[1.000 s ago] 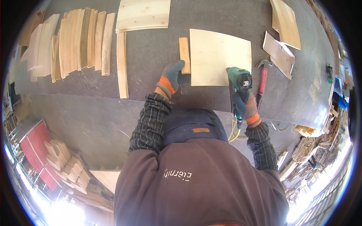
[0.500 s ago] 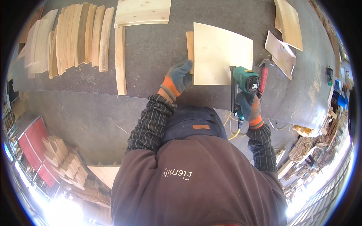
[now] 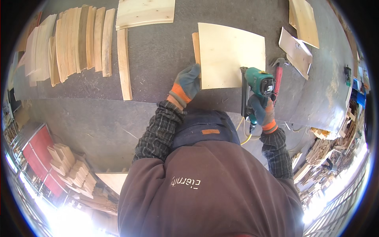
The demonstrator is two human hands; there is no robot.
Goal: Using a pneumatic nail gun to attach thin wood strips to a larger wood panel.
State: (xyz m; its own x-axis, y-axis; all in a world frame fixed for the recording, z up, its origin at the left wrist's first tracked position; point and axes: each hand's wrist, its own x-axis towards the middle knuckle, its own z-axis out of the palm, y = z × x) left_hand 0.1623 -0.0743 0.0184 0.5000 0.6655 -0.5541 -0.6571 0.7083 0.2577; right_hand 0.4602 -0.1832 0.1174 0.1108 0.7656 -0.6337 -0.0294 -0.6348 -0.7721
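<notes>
My right hand (image 3: pixel 262 112), in a grey and orange work glove, is wrapped round the handle of a green nail gun (image 3: pixel 257 81). Its nose is at the lower right part of a pale plywood panel (image 3: pixel 227 55) on the table. Under the panel's left edge a wooden strip (image 3: pixel 196 49) sticks out. My left hand (image 3: pixel 187 83), gloved alike, is closed at the panel's lower left corner, gripping the strip and panel edge; its fingertips are partly hidden. Just right of the nail gun lies a red-handled hammer (image 3: pixel 278 77).
Many wooden strips (image 3: pixel 81 41) lie in a row at the left, with a single strip (image 3: pixel 124 65) beside them. Plywood panels (image 3: pixel 145 12) are stacked at the far side, and more boards (image 3: pixel 296 51) at the right. A yellow air hose (image 3: pixel 247 139) hangs below the nail gun. Timber (image 3: pixel 73 168) is piled lower left.
The view has shifted slightly. The panel looks a little turned and nudged left, with both hands still in nearly the same places and the nail gun still at it.
</notes>
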